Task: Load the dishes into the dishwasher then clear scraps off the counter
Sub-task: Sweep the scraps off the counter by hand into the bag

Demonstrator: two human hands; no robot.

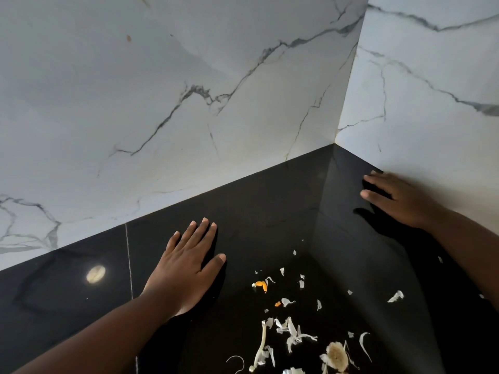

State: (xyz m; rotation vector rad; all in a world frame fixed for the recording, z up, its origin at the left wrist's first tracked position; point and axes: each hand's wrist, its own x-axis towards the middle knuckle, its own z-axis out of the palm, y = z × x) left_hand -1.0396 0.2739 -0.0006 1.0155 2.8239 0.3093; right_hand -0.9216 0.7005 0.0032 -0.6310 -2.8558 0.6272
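Observation:
White and orange vegetable scraps [291, 333] lie scattered on the glossy black counter [256, 211], in front of the corner. My left hand [186, 260] lies flat on the counter with straight fingers, just left of the scraps, and holds nothing. Flat as well, my right hand [397, 201] rests on the counter at the right wall, beyond the scraps, its fingers pointing toward the corner. A larger round pale piece [336, 356] sits among the peels at the bottom edge. No dishes or dishwasher are in view.
White marble-patterned walls [189, 90] meet in a corner [334, 143] behind the counter. A thin seam [129, 263] runs across the counter left of my left hand. A lamp's reflection [95, 274] shows on the counter at the left.

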